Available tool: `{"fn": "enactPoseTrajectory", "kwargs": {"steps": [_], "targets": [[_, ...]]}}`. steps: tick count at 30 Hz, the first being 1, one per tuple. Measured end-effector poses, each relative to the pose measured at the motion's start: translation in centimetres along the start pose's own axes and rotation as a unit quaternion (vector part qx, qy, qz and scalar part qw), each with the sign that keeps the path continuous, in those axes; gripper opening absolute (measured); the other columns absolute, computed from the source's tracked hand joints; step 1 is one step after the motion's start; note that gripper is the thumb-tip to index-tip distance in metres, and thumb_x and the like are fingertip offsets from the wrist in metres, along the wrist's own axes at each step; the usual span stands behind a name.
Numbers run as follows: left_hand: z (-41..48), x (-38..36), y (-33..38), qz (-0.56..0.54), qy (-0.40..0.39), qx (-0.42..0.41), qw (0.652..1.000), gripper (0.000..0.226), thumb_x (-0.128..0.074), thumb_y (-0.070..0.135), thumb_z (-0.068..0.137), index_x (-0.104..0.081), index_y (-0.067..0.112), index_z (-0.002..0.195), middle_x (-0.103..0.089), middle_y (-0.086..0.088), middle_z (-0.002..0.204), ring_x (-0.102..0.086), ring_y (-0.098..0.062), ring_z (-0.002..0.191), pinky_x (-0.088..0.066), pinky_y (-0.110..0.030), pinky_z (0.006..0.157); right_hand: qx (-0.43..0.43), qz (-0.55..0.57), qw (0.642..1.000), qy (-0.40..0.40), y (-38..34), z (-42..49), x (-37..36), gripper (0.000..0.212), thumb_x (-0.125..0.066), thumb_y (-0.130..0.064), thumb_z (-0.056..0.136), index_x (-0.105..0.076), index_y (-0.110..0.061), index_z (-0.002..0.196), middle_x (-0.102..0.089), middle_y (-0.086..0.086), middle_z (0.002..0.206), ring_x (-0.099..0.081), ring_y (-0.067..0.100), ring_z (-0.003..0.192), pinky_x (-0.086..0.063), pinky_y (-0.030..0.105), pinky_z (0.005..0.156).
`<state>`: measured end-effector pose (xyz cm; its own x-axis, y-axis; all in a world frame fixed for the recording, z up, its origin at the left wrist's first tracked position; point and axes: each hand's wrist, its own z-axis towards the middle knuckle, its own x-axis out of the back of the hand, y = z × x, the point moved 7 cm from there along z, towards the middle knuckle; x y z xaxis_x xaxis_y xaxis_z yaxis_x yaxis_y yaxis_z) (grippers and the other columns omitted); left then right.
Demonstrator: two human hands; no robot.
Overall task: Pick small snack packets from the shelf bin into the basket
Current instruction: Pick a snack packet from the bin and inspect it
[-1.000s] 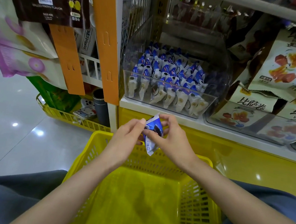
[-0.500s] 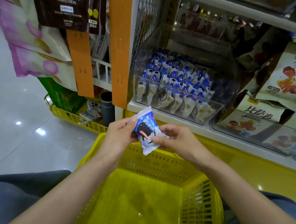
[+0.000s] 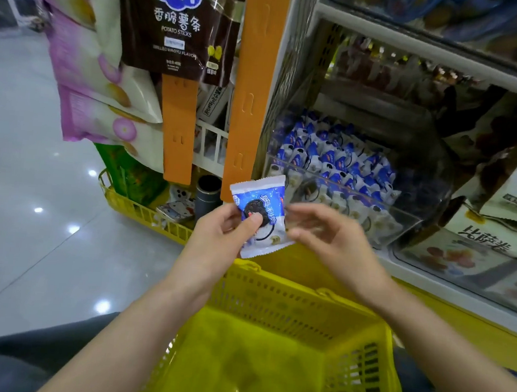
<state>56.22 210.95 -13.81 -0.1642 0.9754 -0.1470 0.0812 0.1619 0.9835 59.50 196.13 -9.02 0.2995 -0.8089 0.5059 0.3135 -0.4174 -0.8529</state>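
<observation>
Head view: nearest, the yellow basket lies below the hands, and no packet can be made out in it, so the task is judged barely begun. Above its far rim one snack packet is pinched upright by the left hand. The right hand, blurred, is held just beside the packet with fingers loosely spread; contact cannot be told. Beyond, the clear shelf bin is seen stocked with like packets left to pick.
</observation>
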Motion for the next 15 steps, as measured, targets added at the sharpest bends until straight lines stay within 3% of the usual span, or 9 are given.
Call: {"fn": "enactPoseTrajectory", "kwargs": {"steps": [2,5,7,9,12,15], "targets": [[0.4,0.3,0.1,-0.001,0.004,-0.003,1.000,0.009,-0.058,0.025,0.090,-0.065,0.029,0.093,-0.073,0.005,0.093,-0.067,-0.009,0.088,-0.053,-0.019,0.072,0.039,-0.050,0.995,0.071,-1.1,1.8,2.9,0.027,-0.065,-0.031,0.075,-0.061,-0.030,0.101,-0.066,-0.012,0.097,-0.061,-0.002,0.084,-0.047,0.008,0.078],[0.8,0.2,0.3,-0.009,0.003,-0.002,1.000,0.010,-0.059,0.025,0.089,-0.065,0.026,0.097,-0.073,0.004,0.094,-0.065,-0.003,0.084,-0.051,-0.014,0.068,0.053,-0.214,0.966,0.135,-1.2,5.5,6.7,0.020,-0.061,-0.020,0.088,-0.065,-0.023,0.107,-0.064,-0.011,0.095,-0.057,-0.003,0.078,-0.043,0.002,0.069],[0.7,-0.3,0.5,-0.005,-0.008,-0.002,1.000,0.013,-0.059,0.024,0.089,-0.065,0.026,0.101,-0.072,0.006,0.098,-0.064,0.001,0.085,-0.047,-0.012,0.065,-0.017,-0.288,0.952,0.105,0.6,8.3,8.0,0.023,-0.059,-0.020,0.090,-0.066,-0.019,0.112,-0.063,-0.007,0.099,-0.051,-0.002,0.077,-0.041,0.008,0.065],[0.7,-0.6,0.6,0.005,-0.022,0.002,1.000,0.013,-0.059,0.025,0.089,-0.064,0.027,0.101,-0.071,0.007,0.100,-0.064,0.000,0.087,-0.045,-0.011,0.066,-0.082,-0.336,0.937,0.058,2.6,10.2,8.6,0.026,-0.059,-0.022,0.090,-0.065,-0.016,0.115,-0.065,0.000,0.107,-0.050,0.003,0.083,-0.038,0.018,0.072],[0.9,-0.2,0.6,0.017,-0.018,-0.004,1.000,0.010,-0.059,0.024,0.089,-0.064,0.027,0.097,-0.071,0.007,0.097,-0.063,0.003,0.077,-0.043,-0.007,0.058,-0.093,-0.393,0.915,-0.017,3.8,12.0,7.8,0.024,-0.061,-0.023,0.089,-0.067,-0.012,0.109,-0.066,0.005,0.110,-0.049,0.006,0.085,-0.036,0.020,0.075],[1.1,0.5,0.7,0.016,-0.010,-0.013,1.000,0.009,-0.059,0.023,0.088,-0.063,0.028,0.094,-0.071,0.010,0.091,-0.063,0.006,0.074,-0.043,-0.006,0.055,-0.112,-0.410,0.904,-0.039,4.3,13.2,7.3,0.022,-0.065,-0.022,0.086,-0.069,-0.009,0.102,-0.068,0.007,0.106,-0.053,0.009,0.083,-0.041,0.024,0.077]]}}
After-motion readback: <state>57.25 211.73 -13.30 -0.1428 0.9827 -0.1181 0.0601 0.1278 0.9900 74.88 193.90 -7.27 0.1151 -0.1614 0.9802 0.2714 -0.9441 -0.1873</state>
